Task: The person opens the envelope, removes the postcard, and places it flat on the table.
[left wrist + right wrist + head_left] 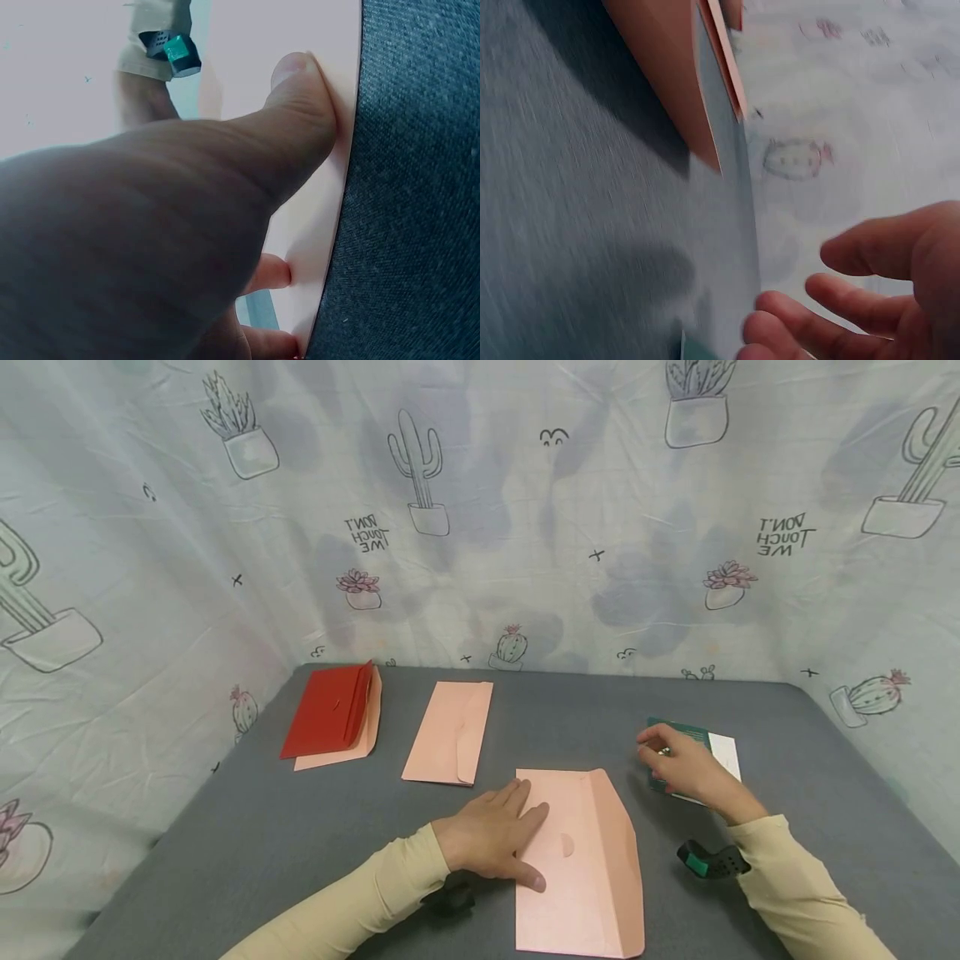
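A pink envelope (562, 910) lies at the front with its flap (618, 868) opened to the right. My left hand (491, 831) rests on its left part, fingers spread; the left wrist view shows the thumb (300, 105) on the pink paper near the edge. Over a green and white card (725, 753) on the right hovers my right hand (690, 768), which hides much of it. The fingers (847, 300) of that hand are loosely bent in the right wrist view, with nothing between them, and a green corner (695, 349) shows below them.
Another pink envelope (442, 727) lies behind my left hand. At the back left a red envelope (326, 710) sits on top of a pink one (367, 735). A patterned cloth (525, 527) hangs around the back and sides of the grey table (300, 843).
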Demonstrator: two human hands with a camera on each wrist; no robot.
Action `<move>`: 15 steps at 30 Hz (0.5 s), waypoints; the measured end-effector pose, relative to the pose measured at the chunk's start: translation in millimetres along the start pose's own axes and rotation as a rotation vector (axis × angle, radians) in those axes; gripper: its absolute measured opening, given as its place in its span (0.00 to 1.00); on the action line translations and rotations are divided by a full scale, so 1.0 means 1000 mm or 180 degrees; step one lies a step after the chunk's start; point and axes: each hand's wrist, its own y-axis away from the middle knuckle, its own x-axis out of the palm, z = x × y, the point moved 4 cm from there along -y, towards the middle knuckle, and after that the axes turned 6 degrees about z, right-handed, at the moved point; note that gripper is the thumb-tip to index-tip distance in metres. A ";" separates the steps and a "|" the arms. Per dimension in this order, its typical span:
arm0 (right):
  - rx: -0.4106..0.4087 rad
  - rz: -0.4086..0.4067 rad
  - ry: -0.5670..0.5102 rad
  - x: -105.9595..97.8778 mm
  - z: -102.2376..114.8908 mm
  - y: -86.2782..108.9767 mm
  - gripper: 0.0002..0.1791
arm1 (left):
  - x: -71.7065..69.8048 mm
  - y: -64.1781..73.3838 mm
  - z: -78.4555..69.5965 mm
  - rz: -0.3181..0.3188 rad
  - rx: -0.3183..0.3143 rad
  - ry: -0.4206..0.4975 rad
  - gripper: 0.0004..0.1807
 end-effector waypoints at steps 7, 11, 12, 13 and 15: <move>-0.0116 0.0202 0.0002 0.017 0.012 0.000 0.24 | 0.001 0.000 0.001 0.0004 -0.0015 0.0024 0.54; -0.0127 0.0282 -0.0042 0.023 0.015 0.000 0.26 | 0.001 -0.001 0.001 0.0017 -0.0006 0.0008 0.54; -0.0133 0.0322 -0.0055 0.025 0.015 0.000 0.26 | 0.001 -0.001 0.001 0.0019 -0.0004 0.0007 0.54; -0.0122 0.0366 -0.0072 0.027 0.014 -0.001 0.27 | 0.001 -0.001 0.001 0.0017 -0.0006 0.0003 0.54; -0.0067 0.0451 -0.0079 0.031 0.013 -0.002 0.27 | 0.001 -0.001 0.001 0.0015 -0.0014 -0.0014 0.54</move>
